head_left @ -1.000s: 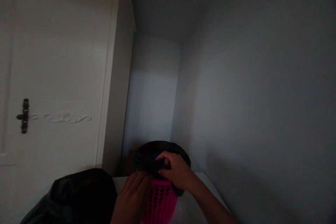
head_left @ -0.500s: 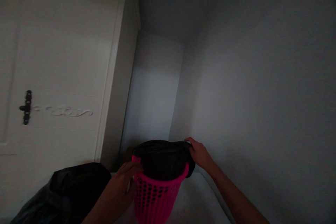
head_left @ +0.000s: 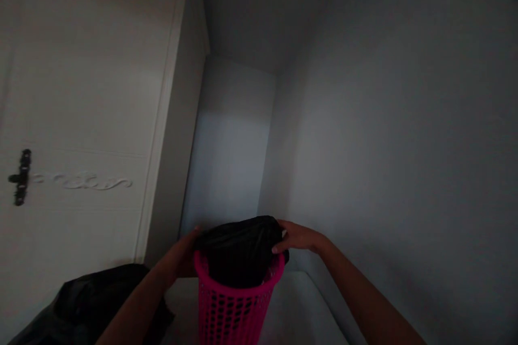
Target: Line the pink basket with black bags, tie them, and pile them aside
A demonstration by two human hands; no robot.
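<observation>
A pink plastic basket (head_left: pixel 237 315) with a perforated wall stands upright in front of me. Its mouth is lined with a black plastic bag (head_left: pixel 243 250), which bulges up over the far rim. My right hand (head_left: pixel 297 237) pinches the bag's edge at the right, thumb towards me. At the far left of the rim, my left hand (head_left: pixel 184 256) is closed on the bag's edge; its fingertips are largely hidden behind the plastic and the basket.
Another black plastic bag (head_left: pixel 97 296) lies at the lower left, partly behind my left forearm. A white wardrobe (head_left: pixel 93 91) with a dark handle (head_left: pixel 22 178) rises at the left. Below the basket is a pale surface (head_left: pixel 301 302), beside a grey wall (head_left: pixel 364 172) at right.
My left hand has moved from the basket's near left rim to its far left side, onto the bag. My right hand has shifted left, drawing the bag's edge inward off the right rim.
</observation>
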